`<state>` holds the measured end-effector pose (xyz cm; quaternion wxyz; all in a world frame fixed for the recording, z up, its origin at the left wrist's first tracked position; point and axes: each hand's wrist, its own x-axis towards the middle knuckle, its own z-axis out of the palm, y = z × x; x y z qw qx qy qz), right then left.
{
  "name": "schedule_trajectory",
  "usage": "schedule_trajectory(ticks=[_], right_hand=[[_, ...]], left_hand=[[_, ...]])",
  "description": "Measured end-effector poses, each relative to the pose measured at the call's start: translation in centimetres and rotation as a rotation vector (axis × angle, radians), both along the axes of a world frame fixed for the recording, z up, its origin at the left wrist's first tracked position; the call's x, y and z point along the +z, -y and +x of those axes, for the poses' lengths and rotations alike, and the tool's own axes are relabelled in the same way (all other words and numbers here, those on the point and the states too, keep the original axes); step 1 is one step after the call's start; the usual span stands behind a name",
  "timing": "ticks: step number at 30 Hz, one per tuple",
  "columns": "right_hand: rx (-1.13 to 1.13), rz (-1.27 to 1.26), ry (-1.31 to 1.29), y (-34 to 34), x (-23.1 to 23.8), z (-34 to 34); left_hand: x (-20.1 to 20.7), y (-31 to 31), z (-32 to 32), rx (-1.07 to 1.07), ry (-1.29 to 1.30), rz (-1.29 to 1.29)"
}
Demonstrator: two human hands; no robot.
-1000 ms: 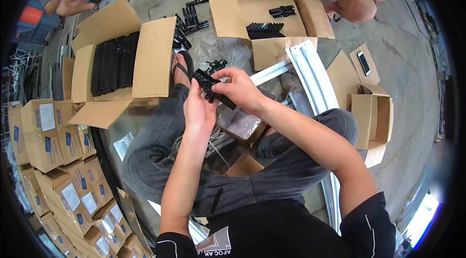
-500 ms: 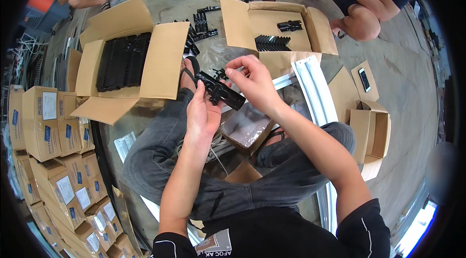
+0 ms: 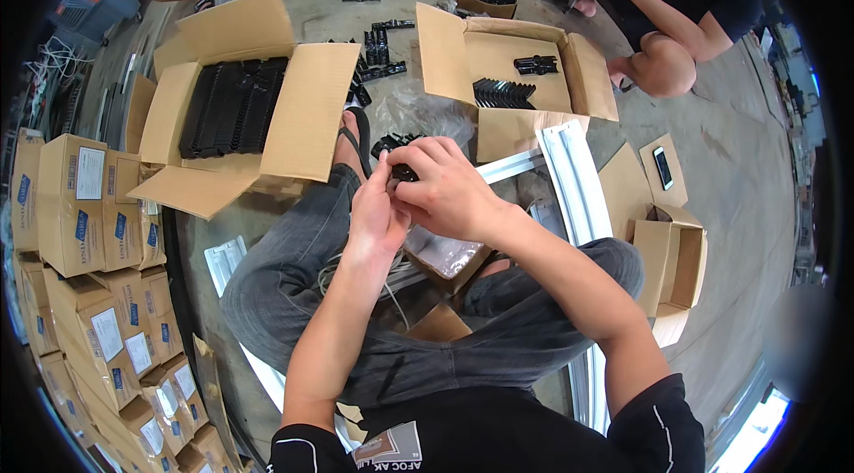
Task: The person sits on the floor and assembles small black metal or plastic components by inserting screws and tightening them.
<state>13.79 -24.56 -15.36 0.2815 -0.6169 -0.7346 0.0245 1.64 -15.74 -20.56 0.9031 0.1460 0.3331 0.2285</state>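
Note:
Over my lap, my left hand (image 3: 378,213) and my right hand (image 3: 445,188) meet around a glossy black plastic bracket-like part (image 3: 406,172). The left one grips it from the near left, its thumb pointing up. Right-hand fingers curl over its top and cover most of it, so its far end and anything pinched there are hidden. Just beyond the fingertips shows a cluster of small black pieces (image 3: 388,144). Below my hands, between my legs, sits a small carton (image 3: 445,261) with clear plastic over its contents.
An open carton (image 3: 311,108) packed with black parts stands left, another (image 3: 520,131) with fewer lies ahead. Loose black parts (image 3: 377,48) are on the floor. White metal profiles (image 3: 574,180) flank my legs. Stacked cartons (image 3: 71,197) line the left; a phone (image 3: 663,168) rests right. Two people sit opposite.
My right hand has come down and left onto the black part, now covering it. The part has turned from lying lengthwise in view to mostly hidden between both hands. The view has shifted slightly.

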Motion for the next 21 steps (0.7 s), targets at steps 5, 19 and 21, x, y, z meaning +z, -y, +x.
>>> schedule_trajectory(ticks=[5,19,21], right_hand=[[-0.011,0.043,-0.187,-0.2,0.4,0.6],[0.026,-0.050,0.065,-0.2,1.4,-0.3],[0.022,-0.056,0.074,-0.2,1.4,-0.4]], left_hand=[[2.7,0.7,0.3,0.007,0.126,-0.013],[1.8,0.3,-0.2,0.004,0.098,-0.028],[1.3,0.3,-0.2,-0.014,0.115,-0.019]])
